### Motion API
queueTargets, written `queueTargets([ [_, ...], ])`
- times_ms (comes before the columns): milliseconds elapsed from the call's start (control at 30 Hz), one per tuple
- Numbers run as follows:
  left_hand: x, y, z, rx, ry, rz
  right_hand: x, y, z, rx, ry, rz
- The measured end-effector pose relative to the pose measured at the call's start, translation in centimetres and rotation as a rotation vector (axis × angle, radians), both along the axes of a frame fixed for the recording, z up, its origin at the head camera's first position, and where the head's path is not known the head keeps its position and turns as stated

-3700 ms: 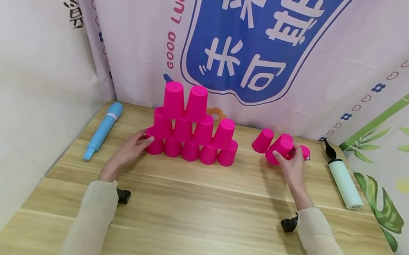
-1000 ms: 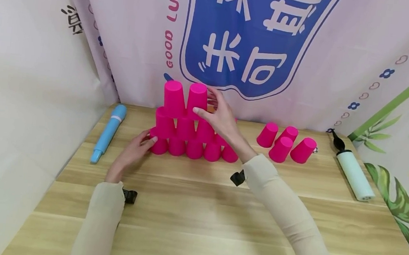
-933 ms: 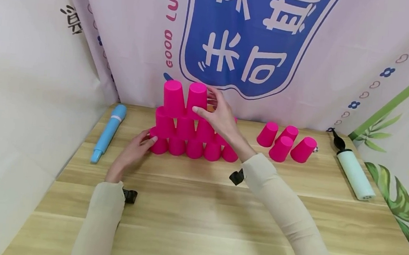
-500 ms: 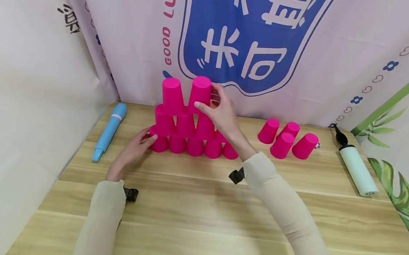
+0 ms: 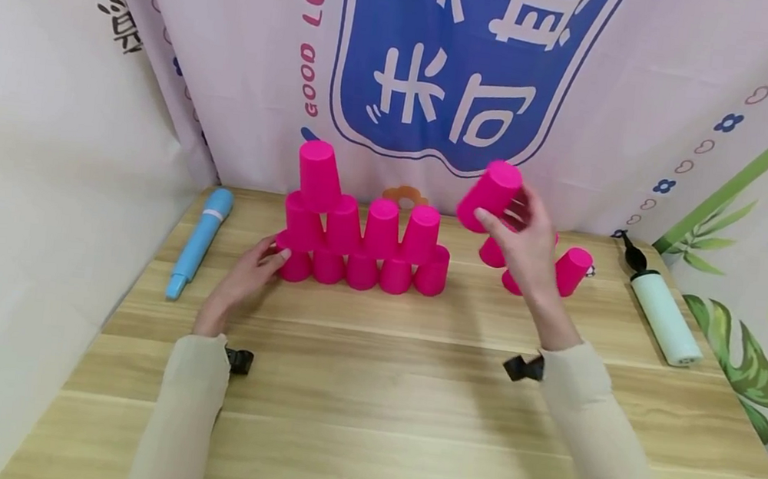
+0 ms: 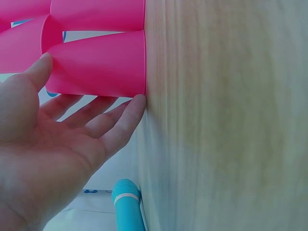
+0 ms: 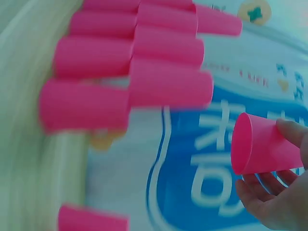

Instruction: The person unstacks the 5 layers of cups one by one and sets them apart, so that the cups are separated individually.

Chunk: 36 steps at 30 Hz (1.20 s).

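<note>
Upside-down pink plastic cups stand in a stack: a bottom row [image 5: 362, 271], a second row [image 5: 382, 230] on it, and a single top cup [image 5: 319, 177] at the left. My left hand [image 5: 252, 273] rests its relaxed fingers against the bottom-left cup [image 6: 98, 65], the thumb tip by its narrow end. To the right of the stack, my right hand [image 5: 529, 242] grips a pink cup [image 5: 491, 194] in the air, tilted, thumb on the near side and fingers behind. In the right wrist view the held cup [image 7: 264, 144] shows its open rim pointing away from the palm.
Behind the right hand, several loose cups [image 5: 572, 271] stand on the wooden table [image 5: 369, 392], partly hidden. A blue tube-shaped pump [image 5: 199, 243] lies on the left and a pale green pump [image 5: 665, 317] on the right. A printed curtain [image 5: 255, 65] hangs behind the table.
My right hand has lifted the right cup off the top row and carried it to the right, leaving one cup up there. My left hand has stayed at the bottom-left cup.
</note>
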State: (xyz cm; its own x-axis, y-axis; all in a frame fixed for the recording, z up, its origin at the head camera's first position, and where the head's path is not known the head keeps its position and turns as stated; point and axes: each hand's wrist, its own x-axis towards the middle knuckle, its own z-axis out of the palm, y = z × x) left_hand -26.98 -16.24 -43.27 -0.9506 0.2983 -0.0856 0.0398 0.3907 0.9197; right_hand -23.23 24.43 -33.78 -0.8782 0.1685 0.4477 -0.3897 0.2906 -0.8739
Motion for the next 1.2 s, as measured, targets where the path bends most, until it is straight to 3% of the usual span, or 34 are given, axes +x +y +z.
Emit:
queueTargets([
  [200, 0.1, 0.1, 0.2, -0.002, 0.013, -0.015, 2.6, 5.9, -2.8, 0.045, -0.026, -0.163],
  [400, -1.2, -0.7, -1.7, -0.037, 0.036, -0.007, 5.5, 9.8, -5.0, 0.072, -0.110, -0.266],
  [533, -1.7, -0.8, -2.5, -0.068, 0.052, -0.007, 6.4, 11.9, -6.8, 0.081, -0.209, -0.326],
  [767, -1.7, -0.7, -2.6, -0.055, 0.061, -0.007, 5.5, 14.0, -9.6, 0.193, -0.371, -0.322],
  [1000, -1.7, -0.6, -2.5, -0.038, 0.054, -0.014, 4.1, 14.8, -10.8, 0.274, -0.456, -0.294],
  [1200, -0.8, -0.2, -0.8, -0.036, 0.027, -0.017, 3.6, 14.7, -11.1, 0.301, -0.489, -0.257],
])
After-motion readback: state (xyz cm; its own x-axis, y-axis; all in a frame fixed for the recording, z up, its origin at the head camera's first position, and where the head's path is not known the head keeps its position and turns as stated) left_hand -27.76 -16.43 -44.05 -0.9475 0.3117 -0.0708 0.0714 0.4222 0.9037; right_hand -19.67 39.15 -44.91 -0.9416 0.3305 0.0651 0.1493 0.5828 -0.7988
